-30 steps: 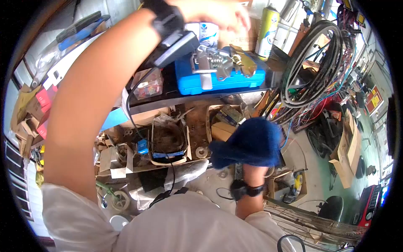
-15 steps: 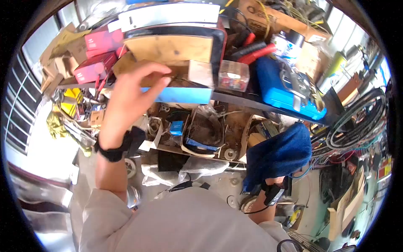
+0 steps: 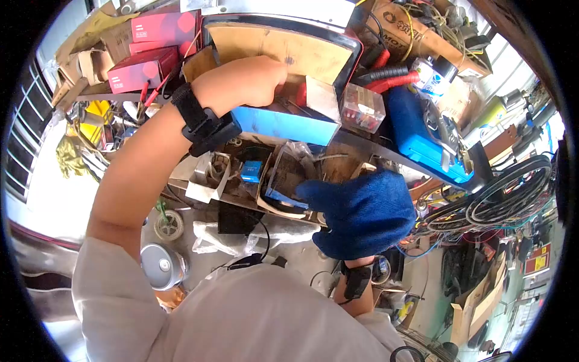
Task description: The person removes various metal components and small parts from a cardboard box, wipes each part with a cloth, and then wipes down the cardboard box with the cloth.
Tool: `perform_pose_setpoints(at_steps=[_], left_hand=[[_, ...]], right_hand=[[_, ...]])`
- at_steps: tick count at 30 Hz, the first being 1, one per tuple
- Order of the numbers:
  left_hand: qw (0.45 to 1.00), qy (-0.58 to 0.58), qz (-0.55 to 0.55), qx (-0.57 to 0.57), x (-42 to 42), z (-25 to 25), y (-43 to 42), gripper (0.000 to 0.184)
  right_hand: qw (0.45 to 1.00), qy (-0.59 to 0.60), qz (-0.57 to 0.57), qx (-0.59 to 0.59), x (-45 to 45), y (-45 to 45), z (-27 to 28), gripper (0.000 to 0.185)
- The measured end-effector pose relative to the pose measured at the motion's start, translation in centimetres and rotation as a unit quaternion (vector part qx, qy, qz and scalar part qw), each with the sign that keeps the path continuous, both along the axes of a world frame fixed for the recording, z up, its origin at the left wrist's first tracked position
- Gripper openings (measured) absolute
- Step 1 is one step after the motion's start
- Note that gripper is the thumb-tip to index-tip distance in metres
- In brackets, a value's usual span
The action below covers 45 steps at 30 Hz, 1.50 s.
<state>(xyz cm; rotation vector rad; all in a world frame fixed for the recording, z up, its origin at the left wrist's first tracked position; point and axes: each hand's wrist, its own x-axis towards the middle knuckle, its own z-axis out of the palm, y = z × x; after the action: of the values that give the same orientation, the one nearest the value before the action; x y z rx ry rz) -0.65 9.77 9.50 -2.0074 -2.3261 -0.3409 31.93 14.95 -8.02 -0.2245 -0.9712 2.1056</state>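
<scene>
At upper centre, the left hand, grip unseen, should reach gently into the blue-fronted carton; blue cloth hides the right hand's closure.

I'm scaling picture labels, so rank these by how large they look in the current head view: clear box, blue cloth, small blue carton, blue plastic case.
1. Blue cloth
2. Blue plastic case
3. Clear box
4. Small blue carton

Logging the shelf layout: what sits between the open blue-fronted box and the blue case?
In the head view, a clear plastic box sits between the open blue-fronted box and the blue case.
</scene>
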Motion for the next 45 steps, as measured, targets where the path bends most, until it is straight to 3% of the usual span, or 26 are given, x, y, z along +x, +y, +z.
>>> perform_pose_setpoints(at_steps=[5, 8, 10, 12, 13, 15, 17, 19, 21, 25, 27, 28, 31, 32, 34, 36, 39, 41, 44, 45], left_hand=[[0.999, -0.047, 0.007, 0.023, 0.2, 0.1, -0.7, 0.021], [0.979, -0.120, -0.039, 0.160, -0.5, 0.9, -1.7, 0.015], [0.951, -0.161, -0.015, 0.262, 2.7, 2.3, -3.8, 0.012], [0.925, -0.177, -0.061, 0.332, 5.6, 2.0, -5.5, 0.012], [0.891, -0.320, -0.088, 0.310, 8.8, 0.8, -7.0, 0.012], [0.881, -0.370, -0.085, 0.283, 11.0, -1.5, -7.3, 0.022], [0.820, -0.504, -0.121, 0.244, 12.2, -4.6, -6.5, 0.034], [0.827, -0.502, -0.122, 0.223, 13.0, -6.2, -6.0, 0.040], [0.839, -0.474, -0.115, 0.241, 13.1, -8.0, -5.7, 0.040], [0.763, -0.539, -0.087, 0.347, 12.9, -10.3, -6.4, 0.039], [0.710, -0.533, -0.023, 0.459, 12.8, -12.6, -5.9, 0.044], [0.739, -0.488, -0.020, 0.465, 12.3, -13.5, -5.1, 0.036], [0.658, -0.742, 0.004, 0.128, 11.4, -15.1, -6.2, 0.032], [0.666, -0.741, 0.010, 0.088, 11.9, -15.1, -6.9, 0.038], [0.769, -0.634, 0.060, 0.056, 11.3, -15.4, -7.0, 0.039], [0.695, -0.696, 0.090, 0.157, 11.7, -16.1, -6.6, 0.033], [0.458, -0.867, 0.035, 0.196, 11.2, -14.6, -6.2, 0.030], [0.422, -0.890, 0.055, 0.162, 11.0, -15.7, -5.8, 0.030], [0.351, -0.933, 0.031, 0.076, 11.9, -14.8, -5.5, 0.032], [0.401, -0.913, 0.016, 0.073, 12.0, -15.1, -5.4, 0.032]], right_hand=[[1.000, -0.011, 0.020, 0.000, -2.7, -0.7, 1.3, 0.039], [0.999, -0.020, 0.028, 0.000, -3.7, -1.1, 2.0, 0.039], [0.999, -0.026, 0.036, -0.002, -4.5, -1.5, 2.5, 0.039], [0.998, -0.034, 0.044, 0.001, -5.7, -2.2, 3.6, 0.039], [0.998, -0.037, 0.046, 0.002, -6.6, -2.4, 4.2, 0.039], [0.998, -0.033, 0.046, 0.005, -7.9, -2.8, 5.6, 0.039], [0.999, 0.021, 0.035, -0.006, -9.4, -3.0, 6.0, 0.040], [0.994, 0.107, 0.010, -0.032, -9.9, -2.8, 6.1, 0.031], [0.997, 0.076, -0.006, 0.017, -9.4, -2.1, 5.8, 0.025], [0.999, 0.038, -0.005, 0.002, -9.5, -1.6, 5.3, 0.014], [0.999, 0.045, 0.011, 0.023, -9.5, -1.4, 5.2, 0.012], [0.998, 0.048, 0.020, 0.033, -9.5, -1.4, 5.2, 0.012], [0.997, 0.017, -0.019, 0.074, -9.2, -1.5, 5.1, 0.014], [0.994, -0.006, -0.049, 0.097, -9.1, -1.3, 4.7, 0.013], [0.982, -0.049, -0.110, 0.145, -8.8, -0.5, 3.7, 0.013], [0.972, -0.072, -0.154, 0.166, -8.2, 0.0, 3.2, 0.018], [0.942, -0.111, -0.182, 0.259, -7.2, 0.0, 2.7, 0.024], [0.898, -0.186, -0.197, 0.346, -6.8, 0.2, 1.6, 0.024], [0.921, -0.192, -0.226, 0.251, -7.0, -0.3, 0.7, 0.023], [0.924, -0.202, -0.241, 0.218, -6.9, -0.2, 0.4, 0.023]])
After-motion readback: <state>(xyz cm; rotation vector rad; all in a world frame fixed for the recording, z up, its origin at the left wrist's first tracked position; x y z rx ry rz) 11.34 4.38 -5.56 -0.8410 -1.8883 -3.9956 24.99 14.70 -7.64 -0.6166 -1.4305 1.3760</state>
